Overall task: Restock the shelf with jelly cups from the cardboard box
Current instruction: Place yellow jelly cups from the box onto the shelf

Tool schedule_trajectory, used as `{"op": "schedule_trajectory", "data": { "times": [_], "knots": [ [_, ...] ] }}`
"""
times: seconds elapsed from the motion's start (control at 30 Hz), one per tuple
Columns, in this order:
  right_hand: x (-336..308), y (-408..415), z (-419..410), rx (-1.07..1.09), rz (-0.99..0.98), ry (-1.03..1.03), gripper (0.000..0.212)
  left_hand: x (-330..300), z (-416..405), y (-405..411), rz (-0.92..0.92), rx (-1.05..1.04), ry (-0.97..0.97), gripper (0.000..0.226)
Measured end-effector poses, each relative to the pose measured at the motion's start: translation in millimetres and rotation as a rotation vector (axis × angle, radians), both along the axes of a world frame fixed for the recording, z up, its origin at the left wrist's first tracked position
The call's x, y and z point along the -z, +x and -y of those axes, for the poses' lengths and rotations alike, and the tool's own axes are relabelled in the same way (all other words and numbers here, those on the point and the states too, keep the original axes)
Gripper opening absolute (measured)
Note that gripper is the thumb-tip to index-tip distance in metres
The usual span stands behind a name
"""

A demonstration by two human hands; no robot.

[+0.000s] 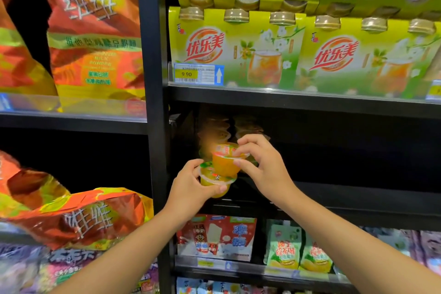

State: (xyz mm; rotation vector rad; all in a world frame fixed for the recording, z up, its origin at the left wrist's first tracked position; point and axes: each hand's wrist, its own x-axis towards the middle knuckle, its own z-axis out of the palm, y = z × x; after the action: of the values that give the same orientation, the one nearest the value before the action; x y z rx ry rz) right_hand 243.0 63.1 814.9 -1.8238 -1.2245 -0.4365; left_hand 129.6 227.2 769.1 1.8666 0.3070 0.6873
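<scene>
1. The left hand curls round a lower jelly cup, thumb on its lid rim and fingers under its clear flange, just below frame centre.
2. The right hand pinches an upper jelly cup by its rim, thumb and fingers closed on the right edge; this orange cup sits on the lid of the lower one, touching it.
3. Both cups are held in front of the dark middle shelf, whose black deck runs from 6 toward 3 o'clock of the hands.
4. Behind the cups, at 12 o'clock from them, dim stacked jelly cups stand deep in that shelf bay; how many there are cannot be told in the shadow.
5. Above, at 12 to 2 o'clock, yellow-green drink multipacks fill the upper shelf, with a price tag reading 9.90 clipped to its front rail.
6. A black upright post splits the shelving; at 9 to 11 o'clock lean orange-red snack bags, and another orange bag lies tilted at 8 o'clock.
7. At 5 to 6 o'clock, the shelf below holds a red-and-white packet and green pouches.
8. The shelving interior is dark, and the products' fronts are brightly lit.
</scene>
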Motion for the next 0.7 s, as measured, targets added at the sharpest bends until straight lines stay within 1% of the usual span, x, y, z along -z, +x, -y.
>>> {"op": "schedule_trajectory", "data": {
  "times": [0.2,0.33,0.47,0.57,0.7],
  "knots": [
    [5.5,6.9,-10.2,0.008,-0.004,-0.018,0.012,-0.4,-7.0,4.1,-0.028,-0.025,0.027,0.084],
    [12.5,7.9,-12.5,0.014,-0.088,0.005,0.014,-0.4,-9.6,5.3,-0.046,-0.025,0.064,0.082],
    [18.6,4.1,-15.5,-0.110,-0.250,0.076,0.021,1.0,-11.2,7.0,-0.066,-0.018,0.077,0.086],
    [19.3,1.5,-20.5,-0.101,-0.249,0.106,0.021,0.4,-11.4,8.8,-0.086,-0.006,0.070,0.086],
    [19.6,1.1,-22.5,-0.103,-0.277,0.133,0.021,-0.6,-10.5,10.0,-0.102,0.014,0.072,0.080]
  ]
}}
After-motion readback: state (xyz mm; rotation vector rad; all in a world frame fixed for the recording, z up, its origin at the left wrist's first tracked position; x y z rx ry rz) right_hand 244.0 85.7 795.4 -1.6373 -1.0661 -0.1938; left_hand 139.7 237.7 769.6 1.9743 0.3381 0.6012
